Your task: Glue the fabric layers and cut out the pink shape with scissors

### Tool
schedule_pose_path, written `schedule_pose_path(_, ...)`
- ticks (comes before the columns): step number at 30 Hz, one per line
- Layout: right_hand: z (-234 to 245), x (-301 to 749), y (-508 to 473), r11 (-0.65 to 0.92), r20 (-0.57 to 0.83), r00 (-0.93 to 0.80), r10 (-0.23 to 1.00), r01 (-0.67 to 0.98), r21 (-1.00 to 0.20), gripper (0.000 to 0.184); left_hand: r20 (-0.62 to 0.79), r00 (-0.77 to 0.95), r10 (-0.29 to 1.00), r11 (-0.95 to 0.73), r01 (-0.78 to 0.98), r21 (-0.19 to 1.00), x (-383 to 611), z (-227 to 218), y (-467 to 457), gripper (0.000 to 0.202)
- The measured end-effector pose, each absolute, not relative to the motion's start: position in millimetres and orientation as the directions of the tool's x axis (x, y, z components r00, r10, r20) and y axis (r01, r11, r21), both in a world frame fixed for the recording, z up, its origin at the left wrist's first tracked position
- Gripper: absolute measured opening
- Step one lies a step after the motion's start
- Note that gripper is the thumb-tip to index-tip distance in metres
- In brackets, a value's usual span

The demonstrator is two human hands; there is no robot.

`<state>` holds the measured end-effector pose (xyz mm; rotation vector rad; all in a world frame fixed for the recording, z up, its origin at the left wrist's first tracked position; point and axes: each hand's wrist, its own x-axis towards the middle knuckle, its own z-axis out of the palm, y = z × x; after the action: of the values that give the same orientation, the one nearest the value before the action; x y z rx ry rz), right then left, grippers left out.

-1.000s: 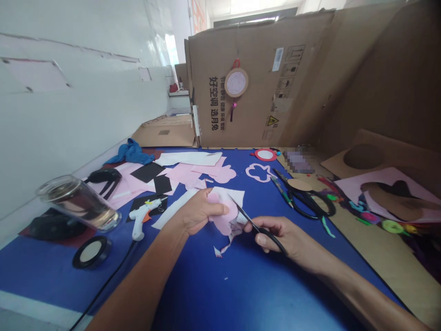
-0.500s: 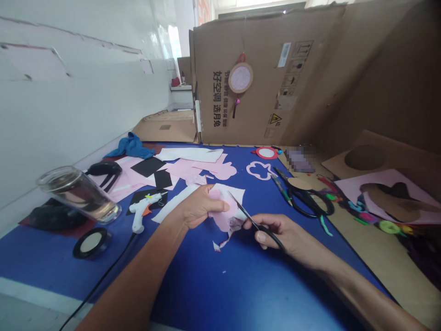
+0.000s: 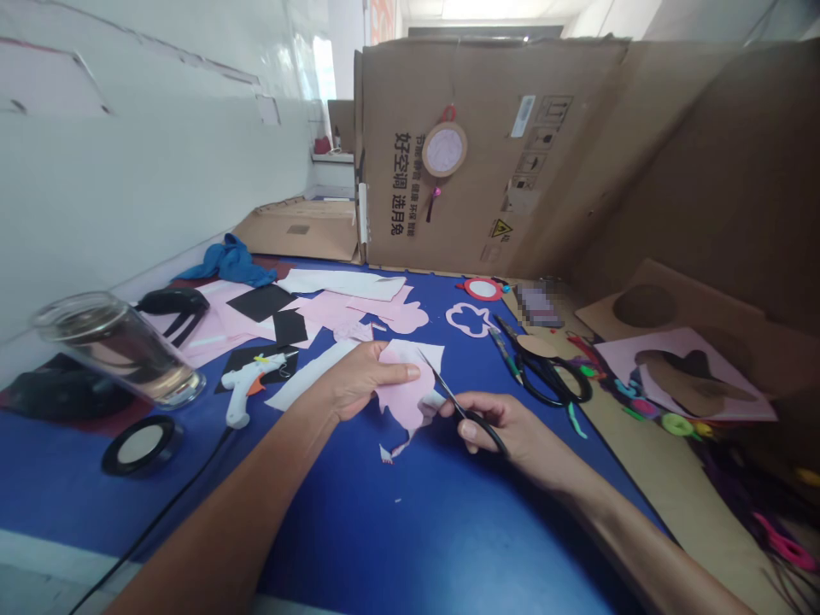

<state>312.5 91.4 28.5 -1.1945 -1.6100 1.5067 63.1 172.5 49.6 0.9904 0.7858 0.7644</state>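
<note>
My left hand (image 3: pixel 366 378) pinches a piece of pink paper (image 3: pixel 402 403), thumb on top, with a white layer behind its upper edge. In my right hand (image 3: pixel 490 424) is a pair of black-handled scissors (image 3: pixel 453 400), its blades at the paper's right side near my left thumb. A narrow cut strip (image 3: pixel 395 453) dangles from the paper's lower edge. Beyond my hands lie a pink cloud-shaped cutout (image 3: pixel 408 318) and a pink flower-shaped outline (image 3: pixel 470 319). The scissors' far tips overlap the paper, so how wide the blades part is hard to see.
At left stand a glass of liquid (image 3: pixel 121 350), a glue gun (image 3: pixel 247 384) with its cord, and a tape roll (image 3: pixel 142 446). At right lie larger black scissors (image 3: pixel 554 380), a pen (image 3: pixel 506 352) and craft bits. A large cardboard box (image 3: pixel 397 77) stands behind.
The view has turned slightly, so most things sit further left. The pink paper is turned flatter toward me, and its trailing strip still hangs on. Both hands keep their holds.
</note>
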Motion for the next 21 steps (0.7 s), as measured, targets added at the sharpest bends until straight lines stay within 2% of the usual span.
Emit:
schedule_pose_path(9, 25.7, 311.5, 91.1, -0.049, -0.130, -0.414, 0.901, 0.201, -0.978, 0.054, -0.254, 0.432, 0.866, 0.372, -0.216, 0.903, 64.8, 54.7, 169.5, 0.035)
schedule_pose_path(21, 25.4, 311.6, 90.3, -0.058, -0.145, -0.419, 0.896, 0.213, -0.975, 0.055, -0.257, 0.457, 0.851, 0.381, -0.202, 0.902, 64.4, 55.2, 169.8, 0.027)
